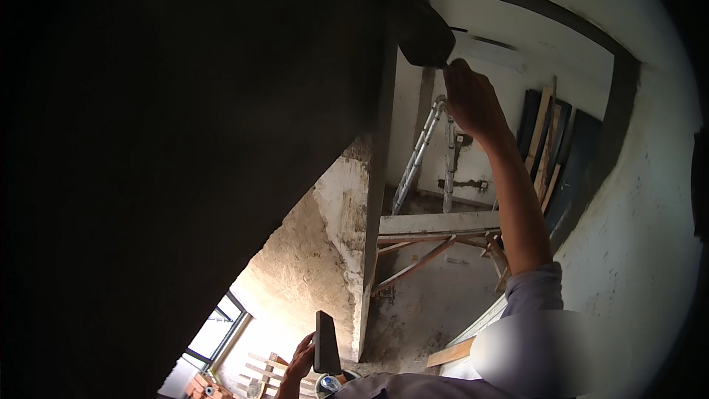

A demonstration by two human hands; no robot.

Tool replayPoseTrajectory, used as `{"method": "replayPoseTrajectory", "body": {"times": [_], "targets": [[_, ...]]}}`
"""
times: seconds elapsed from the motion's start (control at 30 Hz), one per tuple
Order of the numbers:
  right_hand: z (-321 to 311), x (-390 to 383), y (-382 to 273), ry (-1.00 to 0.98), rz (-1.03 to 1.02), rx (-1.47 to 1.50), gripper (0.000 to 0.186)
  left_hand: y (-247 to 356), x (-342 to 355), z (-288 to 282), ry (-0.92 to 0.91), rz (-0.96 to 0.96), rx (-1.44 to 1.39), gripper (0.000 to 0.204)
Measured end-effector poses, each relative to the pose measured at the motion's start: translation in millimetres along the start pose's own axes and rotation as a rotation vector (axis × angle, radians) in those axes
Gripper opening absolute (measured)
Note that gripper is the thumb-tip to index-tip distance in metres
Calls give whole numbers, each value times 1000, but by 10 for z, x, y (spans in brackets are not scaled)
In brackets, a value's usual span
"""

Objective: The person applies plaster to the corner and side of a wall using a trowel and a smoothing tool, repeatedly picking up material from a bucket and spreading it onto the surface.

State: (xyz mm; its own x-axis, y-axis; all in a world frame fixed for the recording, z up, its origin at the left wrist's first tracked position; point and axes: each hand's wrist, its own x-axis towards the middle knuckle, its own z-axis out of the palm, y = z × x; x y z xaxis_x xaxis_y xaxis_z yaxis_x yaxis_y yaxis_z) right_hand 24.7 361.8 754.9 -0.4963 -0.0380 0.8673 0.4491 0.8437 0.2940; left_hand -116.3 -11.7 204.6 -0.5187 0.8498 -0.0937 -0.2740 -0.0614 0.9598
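Note:
My right hand [470, 97] is raised high, its fingers closed around the handle of a trowel [427, 38]. The trowel's dark blade lies up against the edge of a large, dark, shadowed surface [221, 89] that fills the left of the view. Low down, my left hand [301, 358] grips a dark, narrow board [326, 343] held upright and seen nearly edge-on; it may be a plasterer's float, but its face is mostly hidden. Beside the board, a wall end [347, 229] shows rough, patchy plaster.
Through the opening stand a metal stepladder [421, 151] and a plank on a wooden trestle [436, 223]. Dark panels and timber boards [543, 144] lean at the far right. Pale wall [628, 236] rises close on my right. A bucket [332, 382] and wooden slats [262, 373] sit below.

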Motion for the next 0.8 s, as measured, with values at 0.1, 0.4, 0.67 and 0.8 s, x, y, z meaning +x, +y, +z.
{"method": "replayPoseTrajectory", "body": {"times": [0.1,0.4,0.67,0.8], "targets": [[-98,113,-174,-118,132,7,15,-97,16,-106,-71,131,62,60],[-290,-498,-872,-262,356,201,21,-214,-345,-384,-93,-88,-82,61],[-305,293,-711,-99,340,33,15,-205,-355,-598,-66,-82,-158,62],[-233,85,-1001,-133,367,82,16,-303,-416,-594,-44,-117,-220,63]]}}
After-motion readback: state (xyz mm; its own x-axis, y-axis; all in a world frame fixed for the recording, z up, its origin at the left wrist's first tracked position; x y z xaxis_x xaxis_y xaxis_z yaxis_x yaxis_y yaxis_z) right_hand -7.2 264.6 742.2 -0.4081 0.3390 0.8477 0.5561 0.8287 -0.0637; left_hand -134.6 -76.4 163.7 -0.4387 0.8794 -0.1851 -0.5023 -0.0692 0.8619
